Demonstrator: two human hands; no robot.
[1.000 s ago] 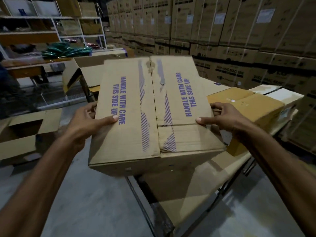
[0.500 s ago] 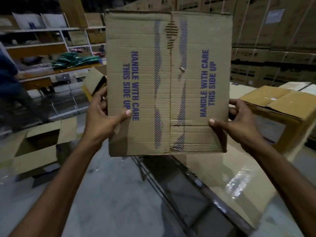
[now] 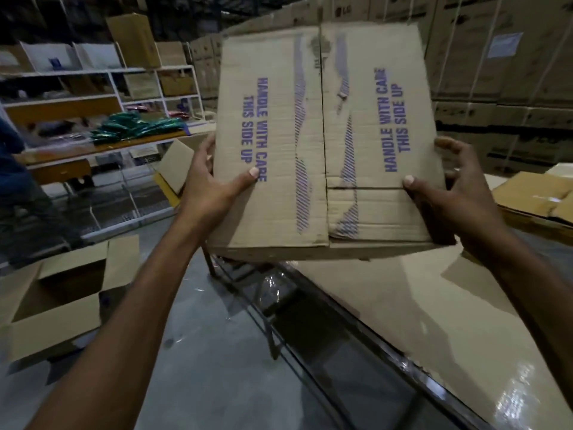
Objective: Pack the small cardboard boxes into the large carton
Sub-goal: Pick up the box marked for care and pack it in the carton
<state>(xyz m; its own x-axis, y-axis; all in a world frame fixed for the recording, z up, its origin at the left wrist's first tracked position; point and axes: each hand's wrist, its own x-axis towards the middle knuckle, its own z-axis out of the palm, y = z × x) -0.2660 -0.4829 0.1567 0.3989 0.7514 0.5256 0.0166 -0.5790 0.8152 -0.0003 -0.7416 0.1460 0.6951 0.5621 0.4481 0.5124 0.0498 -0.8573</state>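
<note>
Our left grip [image 3: 210, 187] and right grip [image 3: 455, 193] clasp the printed carton [image 3: 279, 135] by its two side edges, thumbs pressed on the face turned to us and fingers curled round the edges, so both are grasping it. It hangs in the air, tipped up almost on end over the near edge of the worktop [image 3: 403, 305], and as far as we can see it touches nothing else. That face shows two shut flaps meeting at a seam with no tape, only torn strips beside it. We judge this to be the large carton and the step to be its readying, with no packing begun. The next move calls for turning it so that its opening faces up and setting it flat on the worktop. We should keep both grips level and a palm under the loose flaps, lest they drop open. On the floor to our left an open carton [image 3: 71, 318] sits with its flaps spread. Farther right on the worktop lie the small boxes [image 3: 527, 193], well apart from what we hold. Beyond stand shelves [image 3: 102, 69] and a wall of stacked cartons [image 3: 496, 72].
</note>
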